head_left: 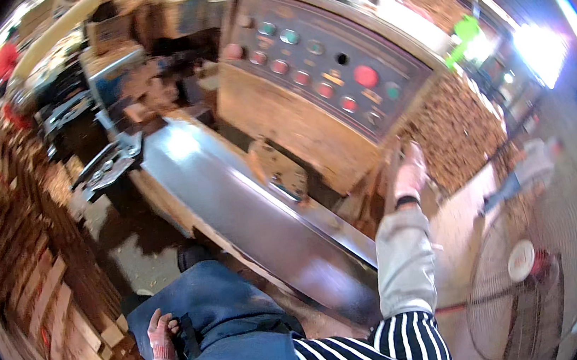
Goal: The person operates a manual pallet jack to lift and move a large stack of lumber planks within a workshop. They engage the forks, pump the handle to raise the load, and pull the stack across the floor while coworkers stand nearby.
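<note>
My right hand, in a pale glove with a dark band at the wrist, reaches forward beside the machine's control panel. Its fingers look stretched out, close to stacked wooden pieces; blur hides whether they touch. Low on the left, my left hand rests by the blue apron with its gloved fingers curled in and nothing visible in them. Between my body and the panel runs a long shiny metal machine bed. The slanted control panel carries red and green buttons.
Piles of wooden strips fill the left side. A fan with a wire guard stands at the lower right. Metal clamp-like machine parts and wood scraps are at the bed's far end. A blurred person's sleeve shows at right.
</note>
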### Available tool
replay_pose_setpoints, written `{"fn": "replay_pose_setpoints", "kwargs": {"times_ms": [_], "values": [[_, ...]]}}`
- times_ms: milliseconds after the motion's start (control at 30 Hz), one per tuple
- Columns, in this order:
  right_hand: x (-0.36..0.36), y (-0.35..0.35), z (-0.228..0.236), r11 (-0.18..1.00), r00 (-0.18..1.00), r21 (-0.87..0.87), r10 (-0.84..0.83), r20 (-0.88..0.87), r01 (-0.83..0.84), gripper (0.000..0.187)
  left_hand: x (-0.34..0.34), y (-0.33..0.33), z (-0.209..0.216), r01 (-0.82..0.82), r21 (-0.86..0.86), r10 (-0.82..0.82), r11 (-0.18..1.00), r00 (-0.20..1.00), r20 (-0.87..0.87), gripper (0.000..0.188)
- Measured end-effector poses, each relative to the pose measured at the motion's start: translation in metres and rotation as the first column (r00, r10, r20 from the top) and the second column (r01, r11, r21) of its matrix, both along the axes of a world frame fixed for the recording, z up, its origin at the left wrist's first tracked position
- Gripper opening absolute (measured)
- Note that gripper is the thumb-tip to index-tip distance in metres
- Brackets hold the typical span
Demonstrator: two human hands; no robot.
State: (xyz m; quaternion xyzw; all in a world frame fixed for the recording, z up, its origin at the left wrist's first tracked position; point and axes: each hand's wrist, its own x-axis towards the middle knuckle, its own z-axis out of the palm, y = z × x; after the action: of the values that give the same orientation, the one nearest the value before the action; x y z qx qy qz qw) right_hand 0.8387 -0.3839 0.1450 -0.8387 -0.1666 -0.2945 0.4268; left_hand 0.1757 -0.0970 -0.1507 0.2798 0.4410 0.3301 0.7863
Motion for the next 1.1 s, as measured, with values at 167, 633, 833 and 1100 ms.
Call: {"fn": "replay_pose_setpoints", "kwargs": {"times_ms": [167, 633, 833, 1100], "values": [[0.017, 0.012, -0.042, 0.828, 0.926, 0.498, 0.36, -0.116, -0.259, 0.028, 0.005, -0.008, 0.018, -0.034, 0.076, 0.041, 0.997, 0.995, -0.092, 0.063], [0.035, 0.004, 0.043, 0.829, 0.797, -0.158, 0.436, -0.419, -0.536, 0.046, -0.05, 0.074, -0.109, 0.203, -0.129, -0.177, 0.971, 0.966, 0.187, 0.048], [0.014, 0.005, 0.052, 0.748, 0.939, -0.587, 0.148, -0.309, -0.311, 0.071, -0.007, 0.012, -0.018, 0.012, 0.004, -0.012, 1.0, 0.992, -0.128, 0.059], [0.027, 0.027, 0.014, 0.874, 0.997, -0.485, 0.05, 0.06, -0.014, 0.056, -0.011, 0.006, -0.01, 0.03, 0.018, -0.03, 0.999, 0.999, -0.025, 0.061]]}}
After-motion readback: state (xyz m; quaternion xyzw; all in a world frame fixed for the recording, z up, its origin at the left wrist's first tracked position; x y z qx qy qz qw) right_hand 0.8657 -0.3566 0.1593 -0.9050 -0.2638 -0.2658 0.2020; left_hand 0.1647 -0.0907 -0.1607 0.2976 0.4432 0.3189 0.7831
